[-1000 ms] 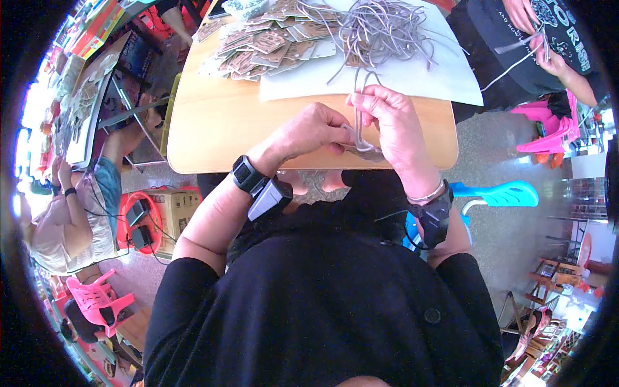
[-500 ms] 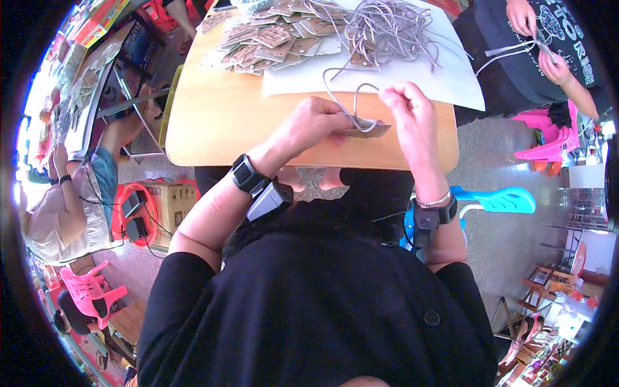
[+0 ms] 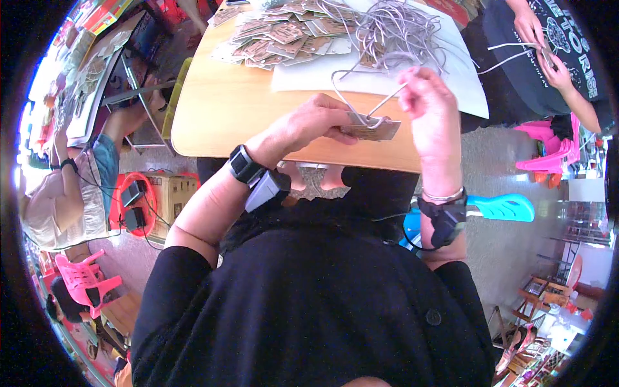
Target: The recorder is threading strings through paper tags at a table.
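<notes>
My left hand (image 3: 320,120) pinches the left end of a small flat brown tag (image 3: 382,131) above the table's near edge. A grey cord (image 3: 387,99) is threaded through the tag, knotted or looped at its upper side. One strand rises from it in a loop toward the heap behind. The other strand runs taut up to my right hand (image 3: 433,106), whose closed, slightly smeared fingers grip it. Behind lie a heap of similar tags (image 3: 284,33) and a tangle of grey cords (image 3: 400,32) on a white sheet (image 3: 303,80).
The wooden table (image 3: 213,122) has rounded corners. At the right another person's hands (image 3: 556,68) work with a tag and a pale cord. A person in a light top (image 3: 80,206) sits at the left. A blue plastic piece (image 3: 506,208) and a pink stool (image 3: 548,145) stand right.
My right hand has moved up and slightly right, drawing the strand from a slack loop to straight. The tag in my left hand has turned its broad face more into view.
</notes>
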A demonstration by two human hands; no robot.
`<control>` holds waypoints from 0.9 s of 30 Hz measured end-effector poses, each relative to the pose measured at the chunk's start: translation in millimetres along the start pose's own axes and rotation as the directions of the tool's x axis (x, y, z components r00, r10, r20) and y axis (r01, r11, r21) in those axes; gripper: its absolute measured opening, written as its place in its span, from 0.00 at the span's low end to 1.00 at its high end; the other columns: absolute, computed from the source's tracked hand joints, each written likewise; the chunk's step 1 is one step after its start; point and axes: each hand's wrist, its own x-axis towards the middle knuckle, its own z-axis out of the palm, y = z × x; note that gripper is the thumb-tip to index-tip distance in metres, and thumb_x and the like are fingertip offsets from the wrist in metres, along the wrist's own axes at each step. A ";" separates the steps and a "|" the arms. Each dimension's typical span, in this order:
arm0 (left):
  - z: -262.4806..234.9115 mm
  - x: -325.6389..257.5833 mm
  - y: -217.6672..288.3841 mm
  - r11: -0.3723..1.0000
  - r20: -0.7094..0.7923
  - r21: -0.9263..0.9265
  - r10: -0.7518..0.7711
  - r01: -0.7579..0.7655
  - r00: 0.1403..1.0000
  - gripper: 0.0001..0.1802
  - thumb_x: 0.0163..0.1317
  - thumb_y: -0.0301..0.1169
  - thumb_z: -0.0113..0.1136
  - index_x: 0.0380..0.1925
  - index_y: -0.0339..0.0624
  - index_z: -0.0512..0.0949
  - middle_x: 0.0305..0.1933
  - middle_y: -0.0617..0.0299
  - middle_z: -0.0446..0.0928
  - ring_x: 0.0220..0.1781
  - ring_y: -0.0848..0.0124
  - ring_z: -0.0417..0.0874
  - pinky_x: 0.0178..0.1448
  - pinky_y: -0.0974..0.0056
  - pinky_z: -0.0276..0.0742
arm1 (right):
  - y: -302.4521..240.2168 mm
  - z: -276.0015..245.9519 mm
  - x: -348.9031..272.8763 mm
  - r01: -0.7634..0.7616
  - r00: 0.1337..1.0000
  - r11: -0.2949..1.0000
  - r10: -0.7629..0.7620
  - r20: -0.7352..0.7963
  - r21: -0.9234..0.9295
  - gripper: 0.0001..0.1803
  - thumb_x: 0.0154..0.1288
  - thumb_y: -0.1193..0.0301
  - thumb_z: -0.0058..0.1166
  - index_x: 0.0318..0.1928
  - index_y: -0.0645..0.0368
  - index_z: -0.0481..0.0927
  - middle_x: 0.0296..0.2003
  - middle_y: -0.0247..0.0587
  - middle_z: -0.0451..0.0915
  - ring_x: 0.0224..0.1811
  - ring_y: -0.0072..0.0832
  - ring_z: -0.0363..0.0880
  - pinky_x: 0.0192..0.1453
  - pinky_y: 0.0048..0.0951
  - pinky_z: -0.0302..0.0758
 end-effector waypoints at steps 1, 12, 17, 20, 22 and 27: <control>-3.6 1.7 -5.5 0.987 0.032 -0.156 0.037 -0.032 0.999 0.14 0.63 0.27 0.53 0.40 0.25 0.79 0.39 0.50 0.81 0.42 0.67 0.83 0.48 0.68 0.81 | -9.8 -1.7 1.4 0.041 0.999 0.995 -0.038 -0.033 0.095 0.06 0.63 0.73 0.52 0.38 0.60 0.79 0.33 0.34 0.79 0.28 0.16 0.71 0.33 0.17 0.68; -18.2 11.5 -17.2 0.918 -0.055 -0.392 0.043 -0.061 0.998 0.16 0.67 0.27 0.48 0.46 0.22 0.73 0.49 0.46 0.75 0.44 0.61 0.82 0.47 0.65 0.85 | -43.0 8.3 -21.0 0.235 0.972 0.956 -0.237 0.014 -0.174 0.12 0.68 0.71 0.50 0.45 0.66 0.79 0.36 0.39 0.81 0.29 0.18 0.74 0.32 0.20 0.71; -23.6 21.7 -30.2 0.918 -0.082 -0.386 0.066 -0.093 0.994 0.15 0.69 0.30 0.47 0.45 0.25 0.74 0.45 0.50 0.78 0.41 0.64 0.83 0.45 0.66 0.84 | 15.8 29.3 -29.5 -0.031 0.989 0.837 0.103 0.102 -0.546 0.08 0.64 0.71 0.54 0.39 0.61 0.82 0.22 0.30 0.78 0.22 0.15 0.72 0.27 0.19 0.68; -18.6 22.0 -27.3 0.899 -0.092 -0.421 0.096 -0.126 0.991 0.16 0.69 0.31 0.47 0.45 0.26 0.75 0.43 0.52 0.79 0.40 0.66 0.83 0.43 0.68 0.84 | 33.6 31.1 -32.9 0.120 0.993 0.578 -0.077 0.092 -0.807 0.08 0.65 0.69 0.54 0.35 0.60 0.81 0.18 0.32 0.75 0.19 0.16 0.72 0.25 0.22 0.67; -13.1 19.4 -23.3 0.875 -0.180 -0.451 0.105 -0.177 0.978 0.16 0.68 0.29 0.47 0.44 0.25 0.76 0.41 0.52 0.78 0.36 0.68 0.83 0.41 0.70 0.83 | 35.7 33.7 -34.3 0.157 0.983 0.502 -0.164 0.084 -0.851 0.08 0.64 0.68 0.54 0.30 0.58 0.79 0.18 0.48 0.76 0.21 0.44 0.78 0.25 0.39 0.70; -9.8 20.1 -24.1 0.884 -0.216 -0.418 0.126 -0.208 0.968 0.16 0.68 0.31 0.50 0.44 0.25 0.76 0.40 0.54 0.78 0.37 0.70 0.82 0.42 0.71 0.82 | 37.4 37.8 -34.3 0.170 0.979 0.463 -0.183 0.093 -0.870 0.10 0.63 0.66 0.54 0.29 0.57 0.78 0.19 0.50 0.77 0.23 0.47 0.78 0.25 0.42 0.71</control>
